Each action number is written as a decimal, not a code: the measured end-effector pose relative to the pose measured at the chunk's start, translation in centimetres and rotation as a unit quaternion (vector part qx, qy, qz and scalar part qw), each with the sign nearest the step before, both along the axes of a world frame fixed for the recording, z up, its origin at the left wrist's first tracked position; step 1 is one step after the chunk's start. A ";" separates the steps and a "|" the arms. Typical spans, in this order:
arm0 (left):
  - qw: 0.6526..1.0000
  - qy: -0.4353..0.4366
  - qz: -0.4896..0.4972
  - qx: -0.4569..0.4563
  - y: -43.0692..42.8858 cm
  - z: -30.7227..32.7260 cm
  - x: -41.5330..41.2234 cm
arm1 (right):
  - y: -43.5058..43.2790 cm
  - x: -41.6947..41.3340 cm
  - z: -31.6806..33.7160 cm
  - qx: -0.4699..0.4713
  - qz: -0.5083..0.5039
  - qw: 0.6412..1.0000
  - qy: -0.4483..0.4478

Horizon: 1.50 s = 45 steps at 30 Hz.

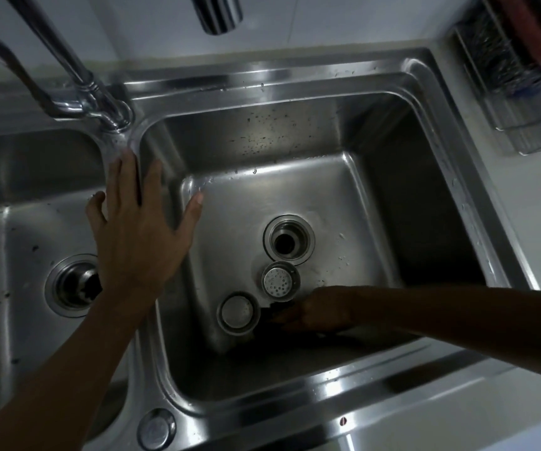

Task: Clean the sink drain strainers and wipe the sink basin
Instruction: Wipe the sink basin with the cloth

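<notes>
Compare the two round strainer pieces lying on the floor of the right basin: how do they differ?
The perforated strainer shows a bright face dotted with holes; the plain strainer piece shows a smooth, duller face with none visible. The perforated strainer lies right beside the open drain; the plain piece lies nearer the front wall. The right hand reaches closest to the perforated strainer. Both are round, metal and out of the drain.

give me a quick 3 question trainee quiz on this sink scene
1. True or false: the right basin's drain is open, with nothing seated in it.
2. Where does the left hand rest? A) on the faucet B) on the divider between the basins C) in the drain
3. How many round strainer pieces lie loose on the right basin floor?

Key: 1 true. 2 B. 3 two: the perforated strainer and the flat stopper, near the right hand.
</notes>
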<state>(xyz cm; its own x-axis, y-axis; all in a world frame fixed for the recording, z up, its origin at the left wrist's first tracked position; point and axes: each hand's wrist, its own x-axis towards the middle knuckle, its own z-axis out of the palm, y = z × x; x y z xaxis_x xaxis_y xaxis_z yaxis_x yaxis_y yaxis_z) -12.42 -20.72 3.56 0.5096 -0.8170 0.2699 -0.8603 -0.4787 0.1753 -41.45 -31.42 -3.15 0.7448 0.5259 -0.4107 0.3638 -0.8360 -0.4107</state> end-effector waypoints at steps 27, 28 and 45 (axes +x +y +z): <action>1.000 0.015 0.011 0.015 -0.1 -0.3 0.3 | -13.7 3.9 -5.7 -0.115 -0.618 0.770 -0.109; 1.000 0.016 0.014 0.020 -0.1 -0.3 0.2 | -12.7 5.8 -6.0 -0.110 -0.609 0.776 -0.123; 0.997 0.021 0.028 0.063 -0.1 0.3 0.0 | -20.1 3.9 -4.8 -0.213 -0.328 0.873 -0.291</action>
<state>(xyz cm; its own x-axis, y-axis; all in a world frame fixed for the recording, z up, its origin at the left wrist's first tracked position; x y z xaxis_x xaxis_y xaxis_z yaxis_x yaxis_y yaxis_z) -12.40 -20.82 3.81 0.5643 -0.8129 0.1442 -0.8246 -0.5466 0.1459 -37.55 -51.47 -7.90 0.9760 -0.2008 0.0845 -0.2077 -0.9747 0.0824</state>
